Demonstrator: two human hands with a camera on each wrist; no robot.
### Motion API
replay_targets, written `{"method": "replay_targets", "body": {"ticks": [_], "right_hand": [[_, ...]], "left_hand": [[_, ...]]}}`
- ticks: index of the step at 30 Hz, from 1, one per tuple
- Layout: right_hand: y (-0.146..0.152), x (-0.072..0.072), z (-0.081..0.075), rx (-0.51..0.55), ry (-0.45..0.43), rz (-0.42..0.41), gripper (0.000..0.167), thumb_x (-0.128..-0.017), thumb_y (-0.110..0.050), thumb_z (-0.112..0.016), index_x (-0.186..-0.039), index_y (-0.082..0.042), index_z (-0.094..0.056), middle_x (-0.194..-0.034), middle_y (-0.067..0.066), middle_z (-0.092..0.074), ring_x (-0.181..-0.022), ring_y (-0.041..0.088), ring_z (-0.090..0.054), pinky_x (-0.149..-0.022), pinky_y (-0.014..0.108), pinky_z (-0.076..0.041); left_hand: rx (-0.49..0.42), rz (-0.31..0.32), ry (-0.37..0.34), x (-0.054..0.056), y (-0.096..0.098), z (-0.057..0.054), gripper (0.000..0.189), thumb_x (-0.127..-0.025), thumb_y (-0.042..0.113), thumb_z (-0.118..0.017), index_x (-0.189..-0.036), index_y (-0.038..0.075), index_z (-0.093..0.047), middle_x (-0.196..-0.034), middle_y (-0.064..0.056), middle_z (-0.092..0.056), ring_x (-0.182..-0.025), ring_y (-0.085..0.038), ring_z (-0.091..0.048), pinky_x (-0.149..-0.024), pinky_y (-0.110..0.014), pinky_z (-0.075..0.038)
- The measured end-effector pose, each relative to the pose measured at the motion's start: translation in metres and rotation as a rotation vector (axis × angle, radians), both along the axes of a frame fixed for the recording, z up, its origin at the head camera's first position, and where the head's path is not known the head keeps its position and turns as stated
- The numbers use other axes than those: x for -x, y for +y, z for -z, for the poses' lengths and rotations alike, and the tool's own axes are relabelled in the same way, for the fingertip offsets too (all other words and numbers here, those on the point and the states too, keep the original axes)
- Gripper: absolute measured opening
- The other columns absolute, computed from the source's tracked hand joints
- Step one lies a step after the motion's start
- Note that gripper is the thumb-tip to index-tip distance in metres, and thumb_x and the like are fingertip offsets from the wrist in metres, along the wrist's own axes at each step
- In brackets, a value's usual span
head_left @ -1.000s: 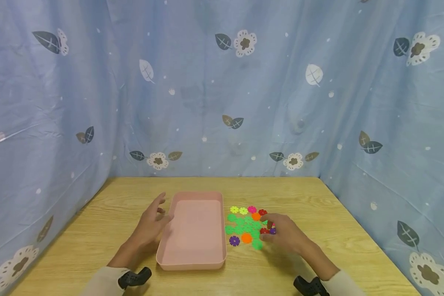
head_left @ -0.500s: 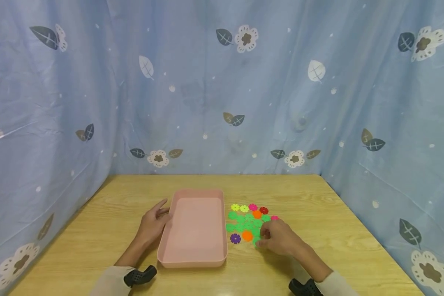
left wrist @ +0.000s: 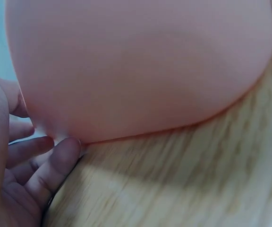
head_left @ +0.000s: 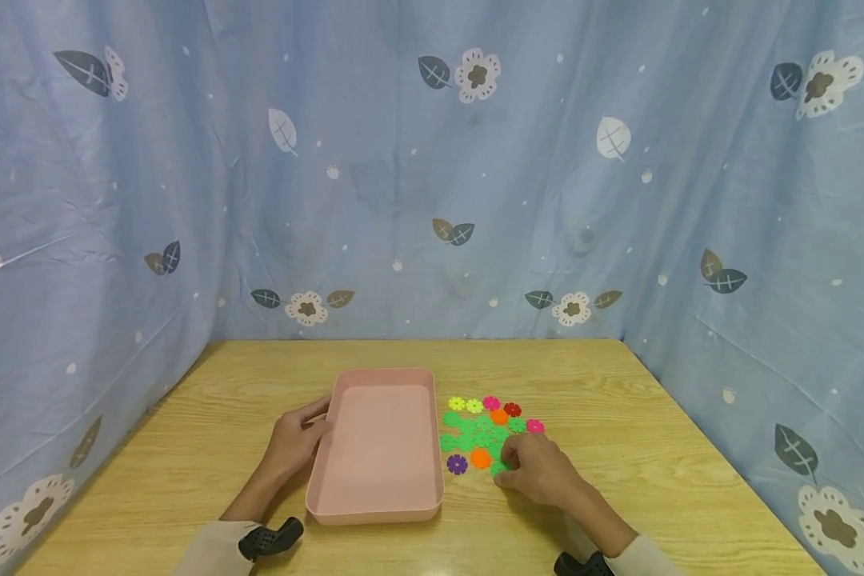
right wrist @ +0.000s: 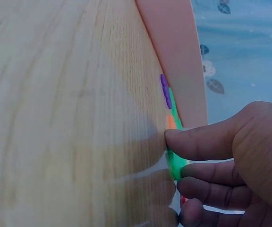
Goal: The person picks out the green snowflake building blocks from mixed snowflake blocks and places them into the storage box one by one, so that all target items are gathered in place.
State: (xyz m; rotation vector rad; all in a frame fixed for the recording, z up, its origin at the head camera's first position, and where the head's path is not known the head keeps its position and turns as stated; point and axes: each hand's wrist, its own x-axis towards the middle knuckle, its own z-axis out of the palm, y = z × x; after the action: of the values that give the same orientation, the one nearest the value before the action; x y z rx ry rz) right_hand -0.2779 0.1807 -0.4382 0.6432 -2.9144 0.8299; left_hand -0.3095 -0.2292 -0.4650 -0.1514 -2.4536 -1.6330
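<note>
A shallow pink tray (head_left: pixel 385 518) lies on the table. At its left side, my left hand (head_left: pixel 293 446) rests loosely spread fingers against the outer wall; the left wrist view has those fingertips (left wrist: pixel 66 150) by the tray's lower edge. Right of the tray lies a flat cluster of flower-shaped plastic discs, mostly green (head_left: pixel 466 442), with orange (head_left: pixel 480 458), purple (head_left: pixel 457 464), yellow and pink ones around. My right hand (head_left: pixel 540 468) is over the cluster's near right corner, its thumb and curled forefinger pinching a green disc (right wrist: pixel 176 165). The hand hides the discs beneath it.
The light wood table (head_left: pixel 619 400) ends at a blue patterned curtain (head_left: pixel 396 184) behind and on both sides. A red disc (head_left: pixel 513 410) and a pink disc (head_left: pixel 535 426) lie at the cluster's far right. The tray's wall borders the discs' left side.
My right hand has come down and left onto the discs, its fingers closing at the green one. The left hand's fingers have come in against the tray's side.
</note>
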Motion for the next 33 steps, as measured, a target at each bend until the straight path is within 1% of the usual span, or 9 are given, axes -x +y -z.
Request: {"method": "replay_targets", "body": {"ticks": [4, 8, 13, 18, 22, 26, 28, 31, 33], "right_hand": [[0.0, 0.0, 0.001, 0.016, -0.012, 0.002, 0.023, -0.079, -0.018, -0.086, -0.09, -0.008, -0.068, -0.077, -0.005, -0.059, -0.068, 0.012, -0.052, -0.059, 0.027, -0.045], [0.0, 0.0, 0.001, 0.038, -0.007, -0.016, 0.023, -0.08, -0.014, -0.084, -0.092, -0.009, -0.064, -0.076, -0.004, -0.055, -0.066, 0.012, -0.048, -0.058, 0.025, -0.041], [0.002, 0.003, -0.002, 0.097, 0.003, -0.101, 0.013, -0.089, -0.005, -0.075, -0.095, -0.007, -0.063, -0.074, -0.005, -0.052, -0.064, 0.008, -0.044, -0.058, 0.023, -0.04], [-0.001, 0.009, -0.01, 0.198, -0.005, -0.174, 0.004, -0.095, -0.003, -0.066, -0.098, -0.004, -0.063, -0.075, -0.003, -0.059, -0.064, 0.007, -0.049, -0.06, 0.024, -0.047], [-0.014, 0.017, -0.021, 0.274, 0.037, -0.19, 0.003, -0.095, -0.001, -0.066, -0.095, -0.003, -0.063, -0.075, 0.004, -0.063, -0.062, 0.018, -0.059, -0.059, 0.025, -0.051], [-0.034, 0.028, -0.031, 0.361, 0.015, -0.194, 0.004, -0.095, 0.0, -0.065, -0.098, 0.002, -0.063, -0.078, 0.011, -0.065, -0.064, 0.034, -0.064, -0.056, 0.027, -0.054], [-0.045, 0.033, -0.035, 0.407, -0.01, -0.189, 0.006, -0.095, 0.0, -0.065, -0.1, 0.003, -0.064, -0.079, 0.012, -0.065, -0.066, 0.038, -0.065, -0.055, 0.033, -0.056], [-0.061, 0.038, -0.041, 0.47, -0.049, -0.185, 0.006, -0.095, 0.0, -0.064, -0.101, 0.002, -0.064, -0.08, 0.014, -0.065, -0.068, 0.042, -0.064, -0.058, 0.044, -0.058], [-0.073, 0.042, -0.044, 0.493, -0.063, -0.184, 0.005, -0.095, 0.0, -0.064, -0.1, 0.0, -0.065, -0.08, 0.014, -0.065, -0.07, 0.043, -0.065, -0.06, 0.048, -0.058]], "left_hand": [[-0.031, 0.013, -0.009, -0.002, 0.0, 0.0, 0.048, -0.101, 0.013, -0.058, -0.148, 0.005, -0.053, -0.142, -0.025, -0.057, -0.115, -0.037, -0.067, -0.071, -0.029, -0.059], [-0.044, 0.026, -0.009, -0.004, -0.001, 0.001, 0.048, -0.101, 0.013, -0.058, -0.148, 0.005, -0.052, -0.143, -0.024, -0.056, -0.116, -0.037, -0.067, -0.071, -0.03, -0.059], [-0.05, 0.037, -0.009, -0.005, -0.001, 0.002, 0.048, -0.102, 0.015, -0.058, -0.149, 0.006, -0.051, -0.144, -0.023, -0.056, -0.116, -0.037, -0.067, -0.073, -0.03, -0.06], [-0.04, 0.032, -0.008, -0.002, -0.002, 0.002, 0.048, -0.102, 0.015, -0.056, -0.149, 0.006, -0.051, -0.144, -0.022, -0.056, -0.116, -0.037, -0.067, -0.075, -0.031, -0.06], [-0.025, 0.03, -0.002, -0.003, -0.002, 0.001, 0.049, -0.101, 0.014, -0.055, -0.149, 0.005, -0.051, -0.144, -0.023, -0.056, -0.117, -0.038, -0.067, -0.076, -0.031, -0.06], [-0.028, 0.02, -0.002, -0.006, -0.002, 0.0, 0.051, -0.099, 0.01, -0.055, -0.149, 0.004, -0.051, -0.142, -0.024, -0.057, -0.112, -0.037, -0.069, -0.07, -0.029, -0.059], [-0.02, 0.019, -0.001, -0.006, -0.002, 0.001, 0.052, -0.098, 0.009, -0.054, -0.149, 0.004, -0.05, -0.141, -0.024, -0.058, -0.108, -0.036, -0.071, -0.061, -0.029, -0.058], [-0.005, 0.018, 0.005, -0.007, 0.0, 0.003, 0.054, -0.097, 0.008, -0.053, -0.15, 0.005, -0.049, -0.139, -0.024, -0.059, -0.106, -0.036, -0.071, -0.053, -0.029, -0.055], [-0.004, 0.022, 0.006, -0.008, 0.0, 0.004, 0.054, -0.097, 0.008, -0.053, -0.151, 0.004, -0.048, -0.139, -0.024, -0.059, -0.106, -0.037, -0.071, -0.049, -0.031, -0.053]]}}
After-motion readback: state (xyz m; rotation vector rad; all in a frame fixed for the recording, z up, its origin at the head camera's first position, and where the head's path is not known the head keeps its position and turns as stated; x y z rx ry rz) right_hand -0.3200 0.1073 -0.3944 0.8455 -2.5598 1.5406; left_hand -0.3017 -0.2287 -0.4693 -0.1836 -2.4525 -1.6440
